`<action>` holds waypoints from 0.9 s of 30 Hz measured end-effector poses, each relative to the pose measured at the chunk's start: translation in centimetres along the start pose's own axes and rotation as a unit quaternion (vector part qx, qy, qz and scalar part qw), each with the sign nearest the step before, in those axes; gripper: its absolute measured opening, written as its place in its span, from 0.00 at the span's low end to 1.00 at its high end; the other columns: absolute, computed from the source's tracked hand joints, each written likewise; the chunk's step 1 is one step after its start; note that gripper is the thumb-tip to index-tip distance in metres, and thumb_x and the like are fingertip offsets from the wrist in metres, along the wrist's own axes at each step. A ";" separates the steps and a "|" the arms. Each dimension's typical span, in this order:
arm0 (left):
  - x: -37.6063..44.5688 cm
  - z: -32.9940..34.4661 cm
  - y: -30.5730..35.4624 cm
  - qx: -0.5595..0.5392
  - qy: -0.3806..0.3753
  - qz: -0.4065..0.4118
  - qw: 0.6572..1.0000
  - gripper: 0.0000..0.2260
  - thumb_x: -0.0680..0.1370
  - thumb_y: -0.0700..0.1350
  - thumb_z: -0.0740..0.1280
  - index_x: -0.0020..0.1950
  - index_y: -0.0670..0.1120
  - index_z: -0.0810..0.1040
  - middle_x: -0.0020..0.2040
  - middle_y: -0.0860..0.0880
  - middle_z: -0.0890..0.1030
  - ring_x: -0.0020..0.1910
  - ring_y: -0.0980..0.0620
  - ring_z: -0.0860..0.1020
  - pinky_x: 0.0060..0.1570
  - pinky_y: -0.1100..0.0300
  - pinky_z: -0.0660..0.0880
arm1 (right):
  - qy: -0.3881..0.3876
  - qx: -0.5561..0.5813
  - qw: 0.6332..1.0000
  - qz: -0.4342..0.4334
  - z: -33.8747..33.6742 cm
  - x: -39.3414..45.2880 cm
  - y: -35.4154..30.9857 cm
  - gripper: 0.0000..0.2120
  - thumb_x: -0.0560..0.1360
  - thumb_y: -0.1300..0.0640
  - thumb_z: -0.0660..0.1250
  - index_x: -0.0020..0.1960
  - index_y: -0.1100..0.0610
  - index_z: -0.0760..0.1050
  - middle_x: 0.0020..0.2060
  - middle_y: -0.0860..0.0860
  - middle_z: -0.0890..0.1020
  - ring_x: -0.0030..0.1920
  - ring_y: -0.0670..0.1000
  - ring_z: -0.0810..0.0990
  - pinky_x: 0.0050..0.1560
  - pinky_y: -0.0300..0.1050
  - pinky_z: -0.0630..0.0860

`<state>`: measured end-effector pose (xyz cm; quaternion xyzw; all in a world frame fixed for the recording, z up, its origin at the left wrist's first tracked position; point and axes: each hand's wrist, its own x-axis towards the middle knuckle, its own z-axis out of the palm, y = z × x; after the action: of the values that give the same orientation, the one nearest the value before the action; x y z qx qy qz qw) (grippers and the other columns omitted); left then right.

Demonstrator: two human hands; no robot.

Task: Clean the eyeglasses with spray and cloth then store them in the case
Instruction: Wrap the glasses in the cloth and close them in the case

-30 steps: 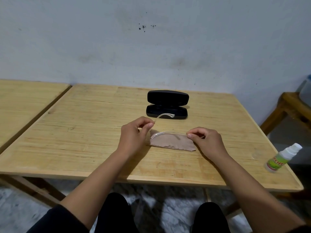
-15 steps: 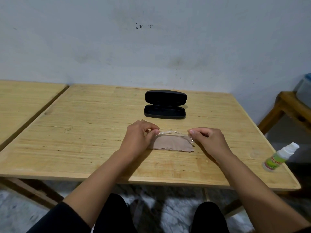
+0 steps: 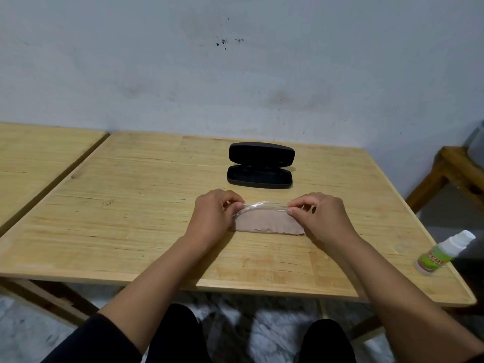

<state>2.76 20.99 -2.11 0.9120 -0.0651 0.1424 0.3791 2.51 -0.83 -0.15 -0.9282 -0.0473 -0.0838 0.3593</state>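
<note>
Clear-framed eyeglasses, folded flat, are pinched at both ends just above a brownish cloth lying on the wooden table. My left hand grips the left end, and my right hand grips the right end. A black glasses case lies open with nothing in it just beyond the hands, its lid raised toward the wall. A small white spray bottle with a green label stands at the table's right edge.
A second wooden table adjoins on the left with a narrow gap. A wooden bench or stool stands to the right. The wall rises right behind the table. My knees are below the near edge.
The left temple arm, sticking out toward the case a second ago, has been folded in. Both hands now hold the folded glasses above the cloth.
</note>
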 end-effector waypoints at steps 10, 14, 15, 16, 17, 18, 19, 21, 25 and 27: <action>8.0 -0.4 0.2 0.019 0.081 0.058 0.995 0.03 0.74 0.40 0.69 0.45 0.45 0.83 0.42 0.46 0.83 0.43 0.50 0.78 0.46 0.62 0.70 | 0.073 -0.019 0.995 -0.061 -0.3 8.0 -1.1 0.03 0.72 0.56 0.70 0.44 0.51 0.82 0.40 0.47 0.80 0.40 0.42 0.74 0.42 0.19 0.62; 9.9 0.4 -0.8 0.029 0.094 0.051 0.994 0.04 0.75 0.40 0.67 0.45 0.45 0.82 0.41 0.45 0.83 0.44 0.48 0.77 0.44 0.62 0.68 | 0.091 -0.014 0.993 -0.071 0.7 9.9 -1.0 0.03 0.72 0.57 0.70 0.45 0.53 0.82 0.40 0.46 0.80 0.45 0.45 0.73 0.45 0.21 0.61; 10.2 0.6 -1.1 0.028 0.094 0.050 0.994 0.05 0.75 0.40 0.67 0.45 0.45 0.82 0.41 0.45 0.82 0.44 0.48 0.77 0.44 0.61 0.69 | 0.092 -0.015 0.993 -0.074 1.1 10.2 -0.9 0.03 0.72 0.57 0.70 0.45 0.54 0.82 0.39 0.45 0.80 0.45 0.45 0.73 0.45 0.23 0.62; 10.4 0.9 -1.4 0.025 0.093 0.049 0.994 0.05 0.75 0.40 0.67 0.45 0.44 0.82 0.41 0.45 0.82 0.44 0.47 0.77 0.45 0.60 0.70 | 0.093 -0.017 0.993 -0.076 1.4 10.4 -0.7 0.04 0.73 0.58 0.69 0.45 0.55 0.82 0.39 0.45 0.80 0.46 0.45 0.72 0.46 0.26 0.62; 10.6 1.1 -1.6 0.024 0.091 0.048 0.994 0.05 0.75 0.39 0.67 0.45 0.44 0.82 0.41 0.45 0.82 0.45 0.47 0.77 0.45 0.59 0.71 | 0.093 -0.019 0.992 -0.077 1.8 10.5 -0.6 0.04 0.73 0.58 0.69 0.45 0.55 0.82 0.39 0.45 0.80 0.46 0.45 0.72 0.47 0.30 0.63; 10.7 1.4 -1.9 0.024 0.087 0.048 0.995 0.05 0.75 0.39 0.67 0.45 0.44 0.82 0.41 0.45 0.82 0.44 0.47 0.77 0.45 0.58 0.72 | 0.094 -0.018 0.992 -0.076 2.0 10.5 -0.4 0.04 0.73 0.58 0.69 0.45 0.55 0.82 0.40 0.45 0.80 0.46 0.45 0.73 0.48 0.34 0.63; 10.8 1.6 -2.1 0.027 0.083 0.051 0.995 0.05 0.75 0.39 0.67 0.45 0.44 0.82 0.41 0.45 0.82 0.44 0.47 0.77 0.45 0.59 0.71 | 0.095 -0.016 0.993 -0.075 2.3 10.6 -0.2 0.04 0.73 0.58 0.69 0.45 0.56 0.82 0.40 0.45 0.80 0.47 0.46 0.73 0.48 0.34 0.63; 10.9 1.9 -2.5 0.029 0.076 0.054 0.995 0.05 0.75 0.39 0.66 0.45 0.43 0.82 0.41 0.45 0.82 0.45 0.47 0.77 0.45 0.60 0.71 | 0.092 -0.018 0.993 -0.073 2.7 10.7 0.3 0.05 0.73 0.58 0.69 0.46 0.56 0.82 0.41 0.47 0.82 0.47 0.47 0.74 0.45 0.29 0.62; 10.8 2.3 -3.1 0.028 0.061 0.049 0.997 0.05 0.76 0.39 0.66 0.46 0.43 0.82 0.42 0.45 0.82 0.45 0.49 0.77 0.46 0.60 0.71 | 0.069 -0.032 0.995 -0.060 2.9 10.9 0.6 0.06 0.73 0.57 0.69 0.47 0.57 0.83 0.40 0.47 0.81 0.48 0.48 0.75 0.47 0.30 0.62; 10.9 2.5 -3.3 0.032 0.054 0.046 0.997 0.05 0.76 0.40 0.66 0.46 0.44 0.82 0.43 0.45 0.82 0.46 0.48 0.77 0.46 0.61 0.69 | 0.054 -0.035 0.997 -0.045 3.0 11.0 0.7 0.06 0.73 0.57 0.69 0.48 0.57 0.83 0.39 0.45 0.78 0.48 0.49 0.75 0.51 0.37 0.66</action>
<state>14.44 21.42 -2.69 0.9108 -0.0815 0.2107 0.3456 13.80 0.98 -0.65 -0.9314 -0.0662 -0.1513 0.3243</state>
